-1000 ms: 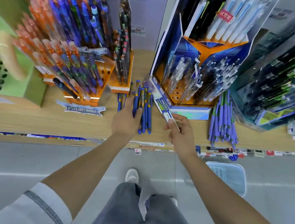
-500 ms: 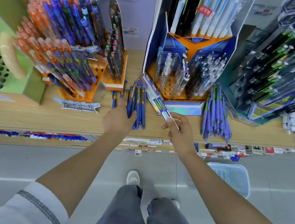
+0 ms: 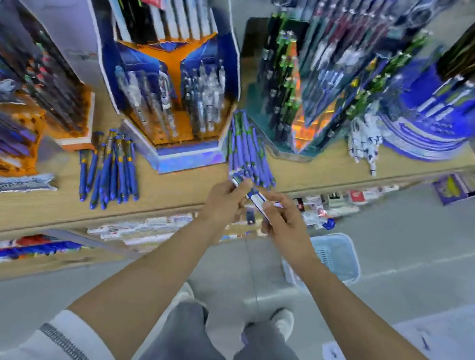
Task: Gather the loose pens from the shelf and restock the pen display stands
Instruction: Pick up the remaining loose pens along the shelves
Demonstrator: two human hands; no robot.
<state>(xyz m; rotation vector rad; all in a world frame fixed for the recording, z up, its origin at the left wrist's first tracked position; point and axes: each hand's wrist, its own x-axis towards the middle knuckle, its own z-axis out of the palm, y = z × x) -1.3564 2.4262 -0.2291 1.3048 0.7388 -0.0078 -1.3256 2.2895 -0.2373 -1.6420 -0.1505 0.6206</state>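
Note:
Both my hands meet at the shelf's front edge on a small blue and white pen packet [image 3: 254,196]. My right hand [image 3: 284,219] pinches its near end and my left hand [image 3: 223,201] holds its far end. Just beyond my fingers lies a pile of loose purple and green pens [image 3: 247,153]. A second pile of loose blue pens [image 3: 113,165] lies to the left on the wooden shelf [image 3: 164,196]. Between the piles stands a blue and orange pen display stand [image 3: 171,80].
An orange stand [image 3: 21,112] full of pens is at the left, a teal stand [image 3: 299,102] and blurred blue displays at the right. White pens [image 3: 364,144] lie near the teal stand. A light blue basket [image 3: 333,255] sits on the floor below my right hand.
The view swung right. My left hand left the blue pen pile and joined my right hand on the packet, now in front of the purple and green pens.

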